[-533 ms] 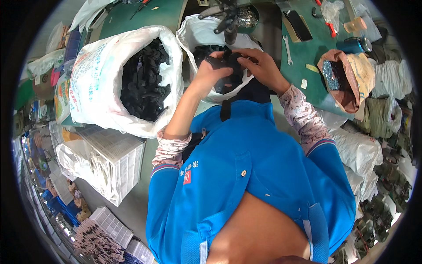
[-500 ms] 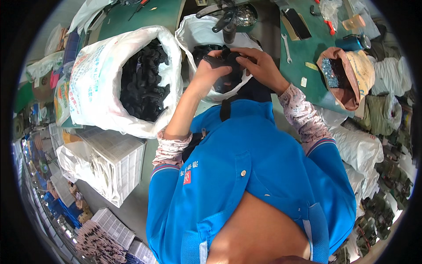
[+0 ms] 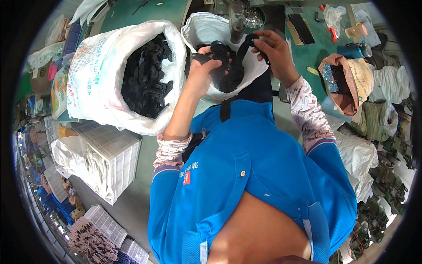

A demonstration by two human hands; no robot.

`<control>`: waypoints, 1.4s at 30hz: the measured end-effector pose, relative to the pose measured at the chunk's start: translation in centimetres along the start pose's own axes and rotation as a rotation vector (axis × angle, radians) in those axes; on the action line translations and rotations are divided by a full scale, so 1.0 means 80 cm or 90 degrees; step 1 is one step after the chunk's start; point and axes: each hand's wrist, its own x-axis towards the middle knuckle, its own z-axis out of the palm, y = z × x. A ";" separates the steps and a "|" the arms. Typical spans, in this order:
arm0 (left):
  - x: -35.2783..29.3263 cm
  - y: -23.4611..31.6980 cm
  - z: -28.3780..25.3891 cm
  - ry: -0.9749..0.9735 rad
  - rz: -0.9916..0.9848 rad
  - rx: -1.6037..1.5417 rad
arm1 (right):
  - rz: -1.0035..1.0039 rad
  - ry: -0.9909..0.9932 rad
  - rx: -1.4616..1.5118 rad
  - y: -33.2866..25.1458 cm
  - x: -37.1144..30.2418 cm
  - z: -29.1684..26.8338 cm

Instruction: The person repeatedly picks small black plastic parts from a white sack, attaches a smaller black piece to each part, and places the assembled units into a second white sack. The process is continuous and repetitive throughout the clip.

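My left hand is closed around several black lever-shaped parts with rounded ends, above the middle white sack. To its right, my right hand pinches one elongated black part near its round end, and the part slants down toward the sack's mouth. The middle white sack stands open in front of my body, with more dark parts inside. A larger white sack at the left lies open toward me, filled with similar black parts.
Beyond the middle sack stands a machine post beside a bowl of small metal pieces. On the green right-hand table are a phone, a blue bottle and a brown bag. A white crate sits lower left.
My hands were together over the middle sack and are now apart. The right hand has moved up and right with a black part. The left hand stays near the sack, holding parts.
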 end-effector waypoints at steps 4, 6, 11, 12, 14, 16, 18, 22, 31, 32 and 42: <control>0.003 0.002 -0.003 0.015 -0.009 -0.059 | -0.133 -0.026 -0.041 -0.025 0.028 0.001; 0.005 0.003 -0.005 0.027 -0.012 -0.080 | -0.133 -0.026 -0.071 -0.041 0.041 0.007; 0.007 0.002 0.001 0.037 -0.010 -0.099 | -0.034 -0.065 -0.143 -0.051 0.075 0.006; 0.008 0.000 0.001 0.050 -0.010 -0.095 | -0.008 -0.090 -0.160 -0.048 0.079 0.003; 0.009 -0.005 -0.001 0.077 -0.010 -0.088 | -0.047 -0.068 -0.129 -0.039 0.072 0.009; 0.013 -0.006 -0.004 0.054 -0.028 -0.079 | -0.033 -0.042 -0.098 -0.027 0.063 0.013; 0.013 -0.006 -0.007 0.034 -0.049 -0.074 | 0.039 -0.011 -0.063 -0.010 0.049 0.013; 0.015 -0.002 0.001 0.011 -0.092 -0.089 | 0.079 -0.141 0.008 0.036 0.009 0.009; 0.022 -0.013 0.005 0.043 -0.083 -0.088 | 0.066 0.018 0.370 0.032 0.007 0.005; 0.021 -0.013 0.007 0.060 -0.071 -0.078 | 0.057 0.010 0.328 0.032 0.004 0.004; 0.010 -0.013 0.015 -0.105 -0.096 -0.033 | -0.013 0.006 0.014 0.040 -0.037 0.027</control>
